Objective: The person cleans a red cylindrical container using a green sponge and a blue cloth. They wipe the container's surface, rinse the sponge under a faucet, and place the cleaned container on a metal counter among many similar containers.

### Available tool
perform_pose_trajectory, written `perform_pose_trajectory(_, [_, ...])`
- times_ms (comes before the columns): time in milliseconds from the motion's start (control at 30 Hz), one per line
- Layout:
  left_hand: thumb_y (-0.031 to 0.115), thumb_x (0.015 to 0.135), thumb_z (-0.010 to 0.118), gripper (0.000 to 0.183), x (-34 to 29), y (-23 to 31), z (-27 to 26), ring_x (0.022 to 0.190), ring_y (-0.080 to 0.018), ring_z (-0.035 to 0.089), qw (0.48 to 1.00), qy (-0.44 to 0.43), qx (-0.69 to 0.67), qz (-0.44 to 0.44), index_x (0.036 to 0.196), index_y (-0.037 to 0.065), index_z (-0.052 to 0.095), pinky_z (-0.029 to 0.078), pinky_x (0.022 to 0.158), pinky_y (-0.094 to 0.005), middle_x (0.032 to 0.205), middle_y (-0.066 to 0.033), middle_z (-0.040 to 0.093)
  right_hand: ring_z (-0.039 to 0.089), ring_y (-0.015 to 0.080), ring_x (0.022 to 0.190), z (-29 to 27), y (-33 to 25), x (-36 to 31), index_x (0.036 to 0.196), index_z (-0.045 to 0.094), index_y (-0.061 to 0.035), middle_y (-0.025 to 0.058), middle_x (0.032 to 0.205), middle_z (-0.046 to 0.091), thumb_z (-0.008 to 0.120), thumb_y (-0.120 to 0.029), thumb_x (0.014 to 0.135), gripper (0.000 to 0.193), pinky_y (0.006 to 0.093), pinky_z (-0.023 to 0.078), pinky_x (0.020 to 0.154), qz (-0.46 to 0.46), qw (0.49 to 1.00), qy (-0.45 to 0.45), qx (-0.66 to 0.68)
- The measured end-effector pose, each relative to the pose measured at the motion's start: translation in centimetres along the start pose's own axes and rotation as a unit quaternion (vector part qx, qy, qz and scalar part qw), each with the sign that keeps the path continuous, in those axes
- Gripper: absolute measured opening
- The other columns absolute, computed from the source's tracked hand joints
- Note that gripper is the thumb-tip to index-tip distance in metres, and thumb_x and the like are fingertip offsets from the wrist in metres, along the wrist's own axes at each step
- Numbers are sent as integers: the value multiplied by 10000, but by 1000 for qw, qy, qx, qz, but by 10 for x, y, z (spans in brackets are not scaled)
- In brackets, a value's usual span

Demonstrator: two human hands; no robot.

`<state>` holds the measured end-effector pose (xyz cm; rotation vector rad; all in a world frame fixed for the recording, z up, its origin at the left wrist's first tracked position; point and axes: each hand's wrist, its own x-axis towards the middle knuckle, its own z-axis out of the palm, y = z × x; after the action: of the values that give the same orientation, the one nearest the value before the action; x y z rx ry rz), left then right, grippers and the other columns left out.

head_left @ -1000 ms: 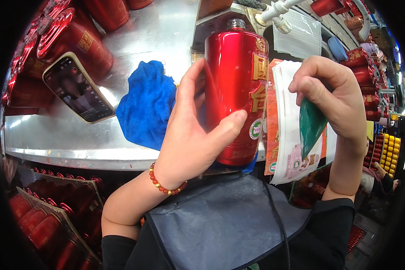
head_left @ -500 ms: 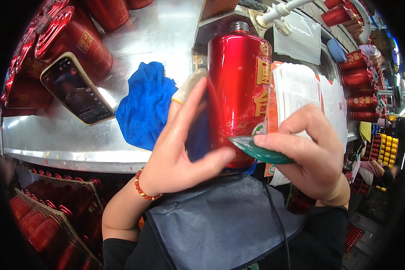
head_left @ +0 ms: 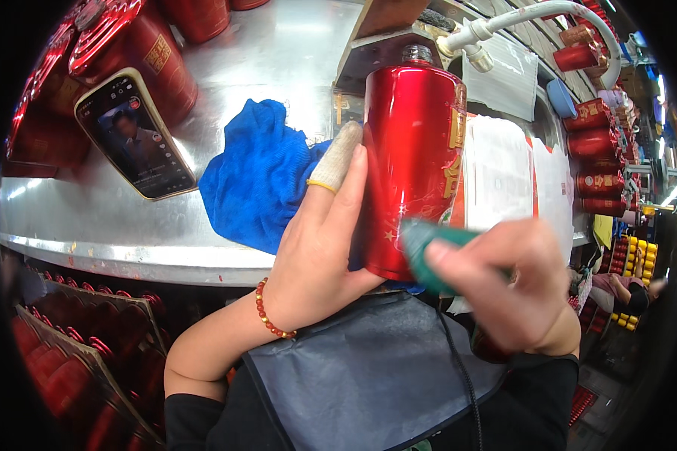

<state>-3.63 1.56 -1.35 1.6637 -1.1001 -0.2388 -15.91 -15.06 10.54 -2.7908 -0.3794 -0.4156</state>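
A glossy red bottle [head_left: 406, 165] with gold raised lettering lies on its side, its clear neck pointing away from me. My left hand [head_left: 316, 233] holds its left side, with the fingers stretched along the body and the thumb at the base. One left finger wears a pale finger cot [head_left: 336, 156] with a yellow rim. Pinched in my right hand [head_left: 515, 282] is a green scraper [head_left: 434, 254], its edge over the bottle's lower right part. That hand is blurred by motion. A crumpled blue cloth [head_left: 256, 180] lies just left of my left hand.
A phone [head_left: 135, 135] leans against red canisters [head_left: 139, 56] on the metal table [head_left: 128, 229]. White sheets [head_left: 496, 169] lie right of the bottle, below a white pipe [head_left: 534, 15]. Crates of red items [head_left: 83, 361] stand lower left. Another person [head_left: 624, 293] sits far right.
The bottle has shifted slightly right and turned, so its lettering sits nearer the right edge. My left hand has closed against it. The scraper has swung to a steeper angle.
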Motion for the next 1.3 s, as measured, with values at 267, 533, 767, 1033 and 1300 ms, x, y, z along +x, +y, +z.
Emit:
perform_pose_trajectory(267, [-22,619,827,1112,0,12,-3,1399,-497,422,999,2,47,6,1573,-73,258,397,1149,-463,1580,-339,305,530,173,645,6,-12,4,998,778,-25,7,778,532,789,-54,668,332,298,408,512,-41,999,-30,5])
perform_pose_trajectory(533, [153,741,884,1079,-5,-4,-2,1513,-417,309,999,-24,-19,-18,1597,-30,254,318,1210,-431,1639,-276,264,533,156,636,16,-17,-2,996,788,-69,-3,763,553,791,-41,617,380,293,408,502,-14,998,-12,58])
perform_pose_trajectory(767, [219,768,865,1121,-5,-13,-7,1495,-501,259,998,-58,24,12,1598,-58,165,249,1216,-513,1605,-322,259,554,176,696,17,20,-29,987,742,-31,30,781,620,836,30,736,275,297,444,614,264,946,110,150])
perform_pose_trajectory(1033, [297,787,851,1150,-3,-17,-7,1524,-530,121,991,-114,67,12,1610,-34,120,128,1239,-577,1631,-301,192,567,111,749,42,3,-43,948,724,-7,33,832,574,798,-3,821,147,265,435,632,399,819,197,363])
perform_pose_trajectory(1300, [352,761,881,1220,0,-15,-11,1528,-528,111,988,-130,85,5,1615,-28,99,124,1237,-581,1637,-305,171,602,125,763,30,24,-48,1033,752,7,63,910,664,771,10,832,202,265,460,669,369,873,157,279])
